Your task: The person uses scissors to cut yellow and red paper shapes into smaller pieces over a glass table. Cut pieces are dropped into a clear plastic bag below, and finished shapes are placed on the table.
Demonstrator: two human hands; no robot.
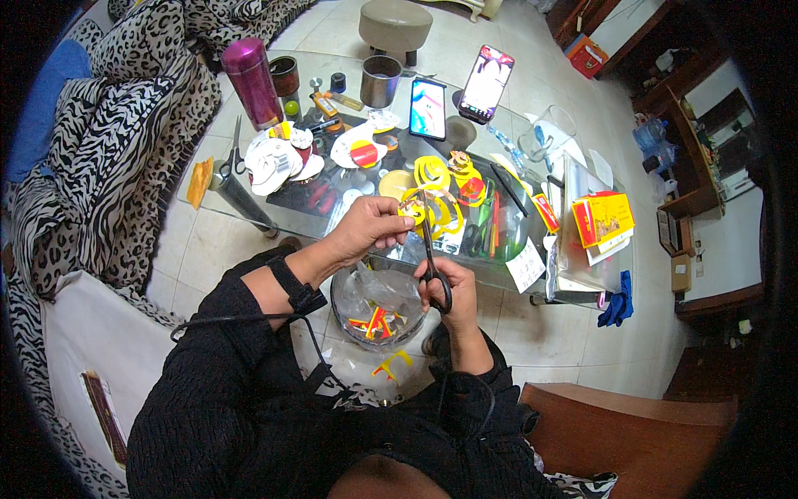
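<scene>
My left hand [368, 227] pinches a small round piece of yellow printed card [409, 213] between thumb and fingers, above the front of the glass table. In my right hand [460, 293] is a pair of scissors [427, 240] with black handles, its blades pointing away from me beside the card. Whether the blades touch the card is hard to tell. Just beyond lie yellow paper spirals [431, 169] and a red and yellow spiral cutout [472, 190]. Below my hands stands a waste bin [336, 305] lined with a clear plastic bag, with red and yellow scraps [376, 324] inside.
A second pair of scissors [235, 156] lies at the table's left, near white-backed card cutouts [271, 163]. Toward the back stand a purple flask [251, 81], a metal cup [380, 81] and two lit phones [427, 109]. At right is a yellow and red box [603, 218].
</scene>
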